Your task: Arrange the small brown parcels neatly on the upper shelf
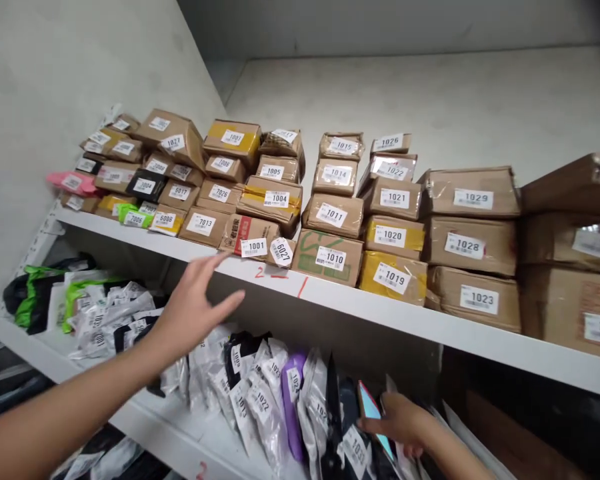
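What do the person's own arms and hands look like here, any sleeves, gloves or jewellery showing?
Both are bare. The left hand has no glove and no ring that shows, and its forearm is uncovered all the way to the picture's edge, with no sleeve, watch or band. The right hand is gloveless too, and its forearm shows no sleeve. No marks can be made out on either.

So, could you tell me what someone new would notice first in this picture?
First, the stacks of brown boxes with white number labels, filling the upper shelf from wall to right edge. Next, the left hand, open with fingers spread, raised just under that shelf's front edge. Lower right, the right hand holds a phone among the grey and black mailer bags standing on the shelf below.
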The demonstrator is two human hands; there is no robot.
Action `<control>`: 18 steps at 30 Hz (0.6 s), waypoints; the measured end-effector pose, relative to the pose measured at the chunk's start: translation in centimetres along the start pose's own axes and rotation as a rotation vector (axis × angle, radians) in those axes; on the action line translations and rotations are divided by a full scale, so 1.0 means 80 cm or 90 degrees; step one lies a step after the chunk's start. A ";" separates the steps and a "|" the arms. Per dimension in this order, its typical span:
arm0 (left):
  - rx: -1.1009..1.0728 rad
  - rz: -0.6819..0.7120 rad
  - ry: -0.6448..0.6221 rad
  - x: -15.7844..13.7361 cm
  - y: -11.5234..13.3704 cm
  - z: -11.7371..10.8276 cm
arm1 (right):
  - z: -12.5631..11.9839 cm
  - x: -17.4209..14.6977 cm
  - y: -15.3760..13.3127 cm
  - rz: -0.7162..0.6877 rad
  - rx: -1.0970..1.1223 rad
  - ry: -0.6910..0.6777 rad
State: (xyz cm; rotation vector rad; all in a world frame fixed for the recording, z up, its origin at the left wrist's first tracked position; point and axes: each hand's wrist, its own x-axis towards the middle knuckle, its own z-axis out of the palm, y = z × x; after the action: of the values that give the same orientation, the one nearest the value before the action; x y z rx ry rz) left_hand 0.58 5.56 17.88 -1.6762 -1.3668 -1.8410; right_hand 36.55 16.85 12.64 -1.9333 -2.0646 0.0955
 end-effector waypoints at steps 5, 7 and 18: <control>0.146 -0.026 0.144 0.107 0.023 0.035 | -0.070 -0.040 -0.070 -0.215 -0.015 0.098; 0.156 -0.112 0.146 0.134 0.024 0.049 | -0.100 -0.060 -0.108 -0.296 0.048 0.180; 0.152 -0.359 0.070 0.187 0.052 0.077 | -0.225 -0.006 -0.296 -0.565 -0.118 0.682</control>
State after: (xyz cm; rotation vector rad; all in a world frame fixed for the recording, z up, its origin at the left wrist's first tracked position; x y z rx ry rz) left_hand 3.29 13.78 32.20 -1.1248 -2.0645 -1.8999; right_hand 18.64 11.44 35.70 -0.6259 -1.8771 -1.0773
